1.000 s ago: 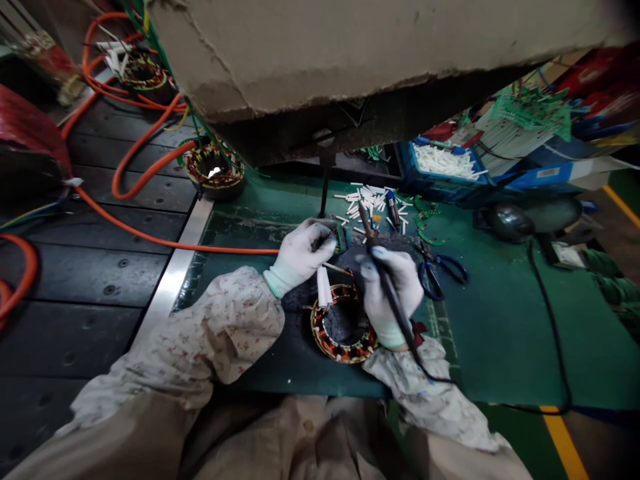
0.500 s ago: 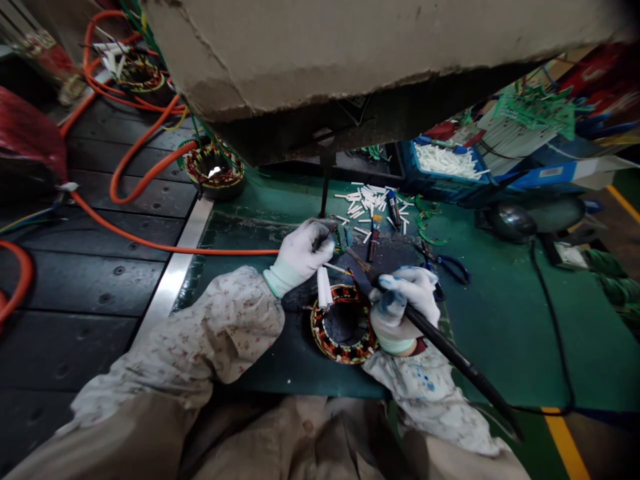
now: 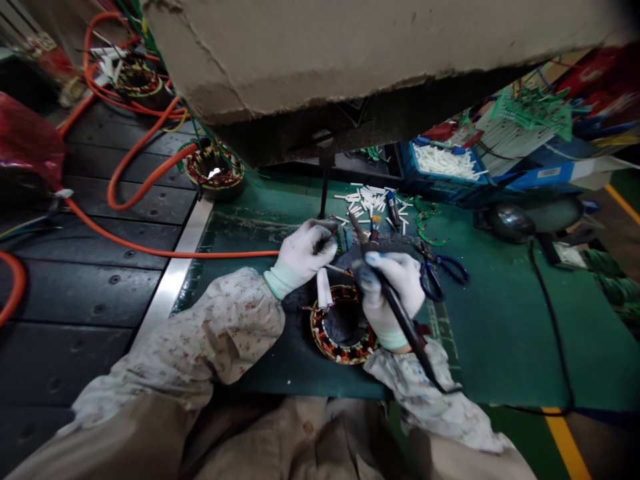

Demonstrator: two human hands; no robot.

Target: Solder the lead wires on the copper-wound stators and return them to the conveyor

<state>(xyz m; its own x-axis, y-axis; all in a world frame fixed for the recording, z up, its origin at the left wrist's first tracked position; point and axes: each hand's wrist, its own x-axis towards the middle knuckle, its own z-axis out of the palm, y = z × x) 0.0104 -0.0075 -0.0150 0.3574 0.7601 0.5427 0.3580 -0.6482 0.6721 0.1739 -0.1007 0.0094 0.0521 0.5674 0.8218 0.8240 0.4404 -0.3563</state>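
Note:
A round motor stator with copper windings lies on the green mat in front of me. White sleeves stick up from its far left edge. My right hand, in a white glove, grips a black soldering iron like a pen, tip pointing away past the stator's far side. My left hand, also gloved, pinches a thin wire lead just beyond the stator.
Loose white sleeve pieces and blue-handled scissors lie beyond the stator. A blue bin stands at the back right. Another stator and orange cables sit left on black boards. A cardboard slab overhangs the top.
My right hand swung the soldering iron back up, from lying low and pointing left at the stator to pointing away again. The left hand stayed on the wire.

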